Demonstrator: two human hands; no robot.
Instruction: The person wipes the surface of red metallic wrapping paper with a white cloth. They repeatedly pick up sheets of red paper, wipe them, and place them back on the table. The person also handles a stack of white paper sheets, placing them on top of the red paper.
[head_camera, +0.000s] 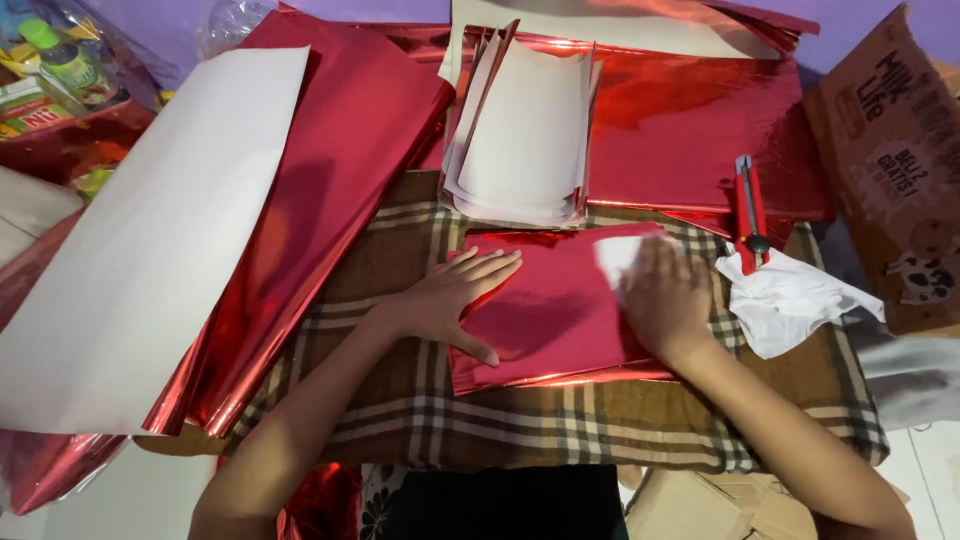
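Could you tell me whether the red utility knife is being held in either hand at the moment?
No, the red utility knife lies apart on the foil, while the left hand and right hand press flat on the red sheet.

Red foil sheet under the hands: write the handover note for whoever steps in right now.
Left hand: open, flat, pressing the small shiny red foil sheet on the brown checked cloth.
Right hand: open, blurred, over the sheet's right edge, at a white patch there.
Nearby: stack of cut foil pieces, white backs up; red utility knife beside crumpled white cloth; large red foil sheets to the left.
Done: many pieces cut and stacked.
Left: this sheet is not yet on the stack.
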